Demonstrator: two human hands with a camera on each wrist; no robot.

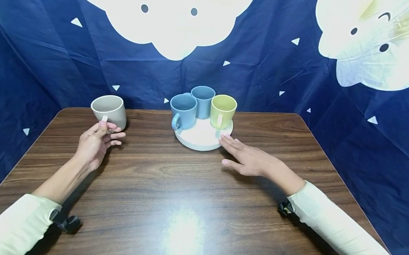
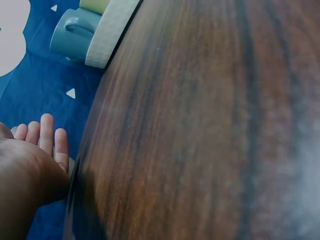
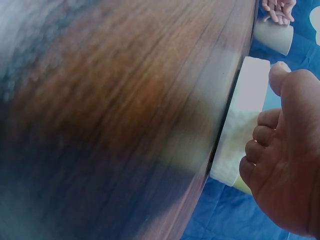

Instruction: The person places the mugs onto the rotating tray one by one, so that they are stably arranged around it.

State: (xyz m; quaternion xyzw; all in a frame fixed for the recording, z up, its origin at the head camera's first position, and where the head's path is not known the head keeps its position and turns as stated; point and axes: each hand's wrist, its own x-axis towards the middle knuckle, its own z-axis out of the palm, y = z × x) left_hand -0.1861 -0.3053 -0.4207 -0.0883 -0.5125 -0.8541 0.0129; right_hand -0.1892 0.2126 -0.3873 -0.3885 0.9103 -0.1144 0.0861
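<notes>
On the left of the table stands a light grey mug (image 1: 116,114), upright. My left hand (image 1: 95,141) pinches its handle between thumb and forefinger, the other fingers loosely extended. A round white tray (image 1: 200,145) lies farther right, bearing two blue mugs (image 1: 188,115) and a yellow-green mug (image 1: 227,105). My right hand (image 1: 251,159) is at the tray's front right rim, palm down and fingers straight; whether the fingertips touch the rim I cannot tell. In the right wrist view the grey mug (image 3: 275,39) appears beyond the tray, its handle at the left hand's fingers.
The brown wooden table (image 1: 146,201) has a bright glare near its front middle. A dark blue cloth (image 1: 261,84) with white cloud shapes and small triangles hangs behind the table and along its sides. Each wrist wears a small black camera (image 1: 65,221).
</notes>
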